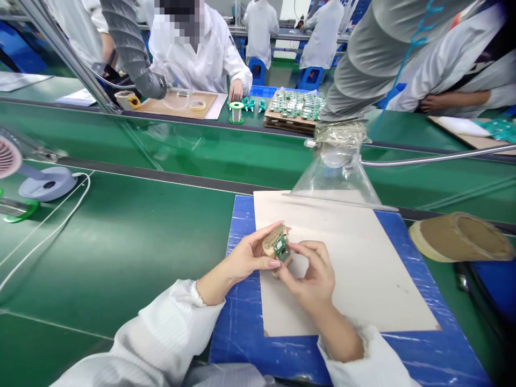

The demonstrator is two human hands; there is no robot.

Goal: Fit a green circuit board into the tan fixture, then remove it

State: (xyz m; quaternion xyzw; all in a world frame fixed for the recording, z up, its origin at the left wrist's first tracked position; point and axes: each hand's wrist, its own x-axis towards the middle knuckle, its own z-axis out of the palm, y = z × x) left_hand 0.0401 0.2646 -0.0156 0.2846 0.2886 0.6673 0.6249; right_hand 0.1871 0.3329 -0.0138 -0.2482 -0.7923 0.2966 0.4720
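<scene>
- Pinched between left hand (248, 257) and right hand (313, 274): 1 small green circuit board (281, 249), flat against a rough tan block (272, 237).
- Both are held just above a smooth pale card (346, 263) on a glossy blue mat (242, 322).

- A green workbench (133, 242) stretches wide.
- A blue mat (242, 322) lies on it, near centre.
- A desk fan (44, 183) and white cable (60, 215) sit left.
- A tape roll (459, 236) lies right.
</scene>
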